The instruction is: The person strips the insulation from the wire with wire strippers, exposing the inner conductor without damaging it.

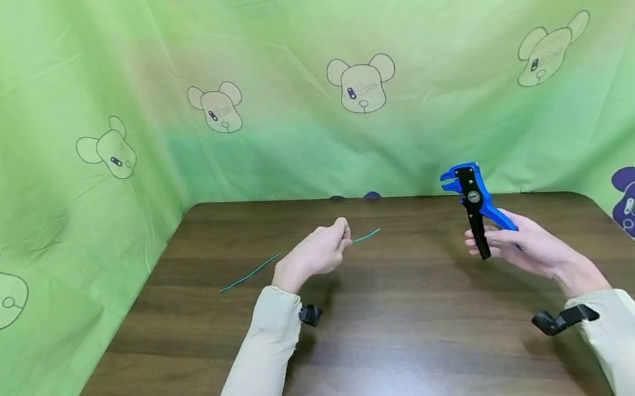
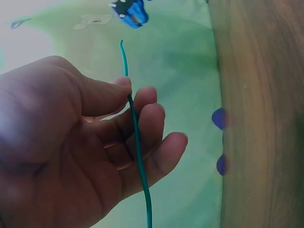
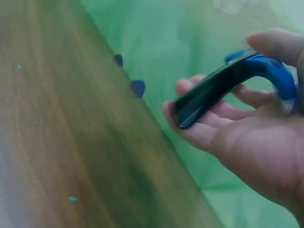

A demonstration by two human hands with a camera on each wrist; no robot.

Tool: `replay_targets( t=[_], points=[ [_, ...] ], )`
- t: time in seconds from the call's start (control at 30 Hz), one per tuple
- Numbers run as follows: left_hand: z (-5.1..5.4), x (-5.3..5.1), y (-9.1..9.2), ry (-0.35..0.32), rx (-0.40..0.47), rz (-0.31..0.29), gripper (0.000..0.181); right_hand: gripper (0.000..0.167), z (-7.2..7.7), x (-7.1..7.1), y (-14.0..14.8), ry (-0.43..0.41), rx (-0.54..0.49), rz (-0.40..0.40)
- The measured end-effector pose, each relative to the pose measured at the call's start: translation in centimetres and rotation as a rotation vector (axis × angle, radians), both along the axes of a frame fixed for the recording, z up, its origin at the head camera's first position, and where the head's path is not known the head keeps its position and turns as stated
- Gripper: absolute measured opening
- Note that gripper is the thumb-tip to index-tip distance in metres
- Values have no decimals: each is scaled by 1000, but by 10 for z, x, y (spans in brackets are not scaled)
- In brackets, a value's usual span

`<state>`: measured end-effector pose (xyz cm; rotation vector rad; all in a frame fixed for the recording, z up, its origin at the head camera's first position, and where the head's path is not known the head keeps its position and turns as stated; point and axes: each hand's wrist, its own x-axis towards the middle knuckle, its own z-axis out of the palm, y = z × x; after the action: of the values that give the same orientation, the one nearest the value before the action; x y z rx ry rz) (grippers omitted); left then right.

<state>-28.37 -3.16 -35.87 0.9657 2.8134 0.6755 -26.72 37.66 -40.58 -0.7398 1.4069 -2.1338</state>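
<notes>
A thin green wire (image 1: 251, 272) runs past both sides of my left hand (image 1: 316, 250), its middle hidden behind the hand in the head view. In the left wrist view, thumb and index finger pinch the wire (image 2: 140, 156) close to its upper end, which sticks out above them. My right hand (image 1: 527, 244) holds a blue and black wire stripper (image 1: 473, 197) upright by its spread handles, with its head pointing up and its jaws facing left. Fingers lie along the black handle (image 3: 204, 95) in the right wrist view. The wire and the stripper are apart.
Both hands are above a brown wooden table (image 1: 414, 335) with rounded corners. A green printed cloth (image 1: 280, 38) hangs behind and to the left of it. Small green bits (image 3: 73, 198) lie on the tabletop in the right wrist view.
</notes>
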Motion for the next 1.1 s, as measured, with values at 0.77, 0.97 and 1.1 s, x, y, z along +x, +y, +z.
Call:
replay_targets(
  t=[0.77, 0.97, 1.1],
  points=[
    [11, 4, 4, 106, 67, -8, 7, 35, 25, 14, -56, 27, -41, 12],
    [15, 6, 6, 164, 105, 5, 5, 38, 27, 18, -68, 127, 100, -67],
    [16, 9, 8, 218, 123, 5, 5, 41, 27, 21, -74, 187, 187, -109]
  ],
)
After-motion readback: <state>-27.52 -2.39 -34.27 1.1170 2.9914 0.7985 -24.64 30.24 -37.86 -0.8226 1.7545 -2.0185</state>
